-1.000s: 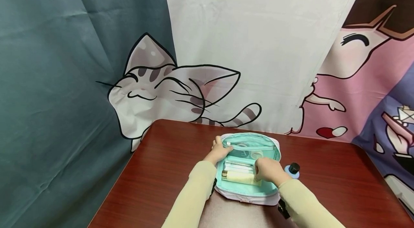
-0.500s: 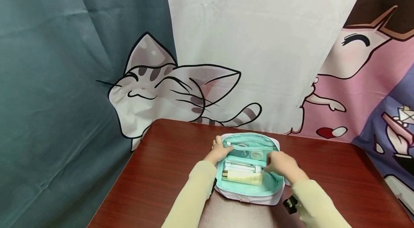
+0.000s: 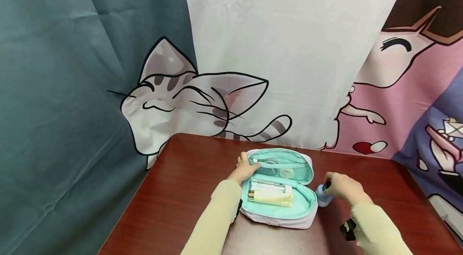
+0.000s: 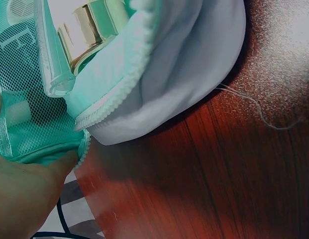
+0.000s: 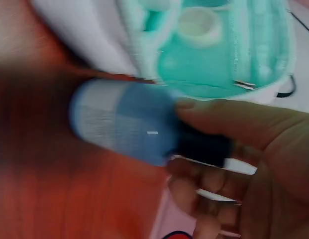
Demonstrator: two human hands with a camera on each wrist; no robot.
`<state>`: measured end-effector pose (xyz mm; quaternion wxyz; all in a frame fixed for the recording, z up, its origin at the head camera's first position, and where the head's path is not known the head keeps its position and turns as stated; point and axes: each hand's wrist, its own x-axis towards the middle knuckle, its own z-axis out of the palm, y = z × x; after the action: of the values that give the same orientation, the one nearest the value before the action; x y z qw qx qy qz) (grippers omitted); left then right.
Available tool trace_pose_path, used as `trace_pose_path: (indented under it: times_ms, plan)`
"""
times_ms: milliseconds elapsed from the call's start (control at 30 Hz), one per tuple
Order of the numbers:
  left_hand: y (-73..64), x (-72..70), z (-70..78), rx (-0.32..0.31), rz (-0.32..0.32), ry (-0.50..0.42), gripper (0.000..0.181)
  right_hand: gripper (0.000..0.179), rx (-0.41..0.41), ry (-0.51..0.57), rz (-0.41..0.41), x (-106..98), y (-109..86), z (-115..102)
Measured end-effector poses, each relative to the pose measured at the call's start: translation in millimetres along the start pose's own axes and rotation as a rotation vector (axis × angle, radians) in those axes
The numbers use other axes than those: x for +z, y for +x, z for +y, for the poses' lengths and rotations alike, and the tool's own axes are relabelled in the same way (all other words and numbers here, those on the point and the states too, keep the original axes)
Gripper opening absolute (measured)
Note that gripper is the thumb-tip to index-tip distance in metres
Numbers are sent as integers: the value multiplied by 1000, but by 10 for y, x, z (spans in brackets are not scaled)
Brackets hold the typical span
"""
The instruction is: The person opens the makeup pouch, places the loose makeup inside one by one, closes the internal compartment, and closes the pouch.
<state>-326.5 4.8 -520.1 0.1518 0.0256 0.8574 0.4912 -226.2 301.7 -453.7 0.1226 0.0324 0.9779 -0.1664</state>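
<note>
The right hand (image 3: 345,188) pinches the black cap (image 5: 204,144) of a blue bottle (image 3: 322,198) just beside an open zippered pouch (image 3: 285,222); the left hand (image 3: 246,169) grips the pouch's mesh-pocketed lid (image 3: 282,164). Inside lies a pale-yellow tube (image 3: 273,198); beneath, the wooden counter (image 3: 195,182).

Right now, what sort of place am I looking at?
Probably a room indoors, its purpose unclear: a wood-grained table, bearing an open zip pouch, stands before hanging cartoon-printed fabric.
</note>
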Motion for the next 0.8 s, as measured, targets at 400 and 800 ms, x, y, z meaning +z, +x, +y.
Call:
trace_pose_path:
  times_ms: [400,800]
  plan:
    - [-28,-9,12,17,-11,-5,62,26,-29,-51,115,109,-38,29]
    - [-2,10,-20,14,6,-15,61,19,-145,115,175,108,-100,-505]
